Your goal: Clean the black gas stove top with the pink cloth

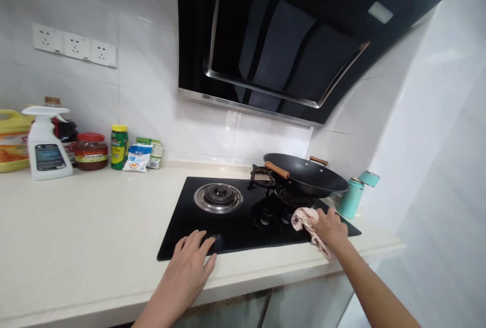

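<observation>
A pale pink cloth (308,220) is bunched under my right hand (331,227), whose fingers are closed on it at the right front of the black gas stove (243,227). One end of the cloth trails over the stove's front edge onto the counter. My left hand (193,257) lies with fingers spread on the stove's front left edge, holding nothing. A black wok (311,176) with wooden handles stands on the right burner, just behind the cloth. The left burner (218,197) is bare, and two control knobs (266,215) show between the burners and the cloth.
A mint-green flask (351,199) with its lid tipped open stands right of the wok. Along the wall at left are a white spray bottle (47,146), a red-lidded jar (91,152), a green shaker (119,148) and small packets (138,158). A black range hood (288,39) overhangs the stove.
</observation>
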The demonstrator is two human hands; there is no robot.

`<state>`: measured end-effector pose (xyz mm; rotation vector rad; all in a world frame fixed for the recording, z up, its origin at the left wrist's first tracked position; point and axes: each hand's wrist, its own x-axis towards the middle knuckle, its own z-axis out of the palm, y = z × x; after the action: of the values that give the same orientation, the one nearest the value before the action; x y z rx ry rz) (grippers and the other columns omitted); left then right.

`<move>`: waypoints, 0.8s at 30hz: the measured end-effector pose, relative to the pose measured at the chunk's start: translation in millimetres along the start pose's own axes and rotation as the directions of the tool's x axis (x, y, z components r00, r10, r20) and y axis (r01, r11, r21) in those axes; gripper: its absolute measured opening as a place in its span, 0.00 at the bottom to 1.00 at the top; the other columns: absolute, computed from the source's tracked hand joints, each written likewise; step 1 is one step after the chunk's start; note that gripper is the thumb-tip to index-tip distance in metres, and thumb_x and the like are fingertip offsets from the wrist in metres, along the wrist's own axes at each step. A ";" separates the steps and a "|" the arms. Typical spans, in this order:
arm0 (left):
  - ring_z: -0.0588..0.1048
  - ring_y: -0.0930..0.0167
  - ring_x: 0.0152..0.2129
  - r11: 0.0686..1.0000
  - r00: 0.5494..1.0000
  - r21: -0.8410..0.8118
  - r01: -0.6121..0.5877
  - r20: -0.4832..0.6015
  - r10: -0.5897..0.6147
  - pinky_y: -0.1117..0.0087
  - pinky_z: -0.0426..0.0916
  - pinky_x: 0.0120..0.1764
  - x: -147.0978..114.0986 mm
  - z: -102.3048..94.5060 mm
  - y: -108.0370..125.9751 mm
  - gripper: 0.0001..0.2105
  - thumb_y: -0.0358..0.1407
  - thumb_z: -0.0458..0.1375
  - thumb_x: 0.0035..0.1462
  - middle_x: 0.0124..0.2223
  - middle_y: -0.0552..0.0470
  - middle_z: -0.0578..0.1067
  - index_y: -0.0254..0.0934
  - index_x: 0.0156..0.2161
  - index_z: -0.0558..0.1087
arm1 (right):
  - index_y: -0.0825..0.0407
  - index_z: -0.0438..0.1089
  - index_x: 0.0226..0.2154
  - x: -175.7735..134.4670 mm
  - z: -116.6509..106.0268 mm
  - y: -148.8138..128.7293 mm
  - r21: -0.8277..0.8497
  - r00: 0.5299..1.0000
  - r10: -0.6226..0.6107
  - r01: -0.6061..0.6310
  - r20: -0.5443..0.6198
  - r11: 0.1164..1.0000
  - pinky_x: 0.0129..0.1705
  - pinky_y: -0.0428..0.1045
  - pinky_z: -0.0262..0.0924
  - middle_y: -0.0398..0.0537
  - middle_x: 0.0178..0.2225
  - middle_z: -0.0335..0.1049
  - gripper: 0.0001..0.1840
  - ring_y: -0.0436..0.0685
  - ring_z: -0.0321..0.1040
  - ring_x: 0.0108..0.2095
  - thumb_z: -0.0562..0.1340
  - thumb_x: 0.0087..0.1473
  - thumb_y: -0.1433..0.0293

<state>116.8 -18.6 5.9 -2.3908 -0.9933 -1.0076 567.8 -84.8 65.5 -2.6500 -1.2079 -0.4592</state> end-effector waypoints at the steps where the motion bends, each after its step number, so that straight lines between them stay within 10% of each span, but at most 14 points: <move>1: 0.73 0.54 0.55 1.000 1.000 0.006 -0.002 -0.008 0.002 0.51 0.68 0.53 -0.3 1.3 0.2 0.16 0.39 0.51 0.67 0.55 0.38 0.77 0.37 0.52 0.76 | 0.54 0.69 0.53 6.4 1.2 3.1 -0.003 0.999 0.031 -0.031 0.022 1.000 0.51 0.63 0.60 0.65 0.52 0.65 0.26 0.72 0.68 0.53 0.53 0.65 0.52; 15: 0.72 0.53 0.56 0.998 1.000 0.061 0.005 0.020 -0.007 0.49 0.67 0.54 -2.0 2.2 5.3 0.15 0.37 0.54 0.65 0.56 0.38 0.76 0.37 0.54 0.75 | 0.52 0.72 0.50 66.8 -2.2 -72.4 0.243 0.957 -0.158 0.098 0.243 0.965 0.47 0.54 0.63 0.59 0.49 0.77 0.40 0.67 0.74 0.49 0.52 0.57 0.37; 24: 0.72 0.54 0.56 0.997 1.000 0.078 -0.009 0.015 0.008 0.50 0.67 0.54 -1.3 1.6 4.7 0.15 0.39 0.54 0.65 0.56 0.40 0.76 0.39 0.54 0.75 | 0.46 0.71 0.52 66.0 2.3 -109.8 0.325 0.901 -0.393 0.321 0.184 0.889 0.48 0.52 0.59 0.51 0.50 0.76 0.27 0.64 0.72 0.51 0.66 0.52 0.52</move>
<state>120.4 -21.5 3.6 -2.3401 -1.0084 -0.9325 525.8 33.3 91.9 -2.2835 -1.7105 0.0063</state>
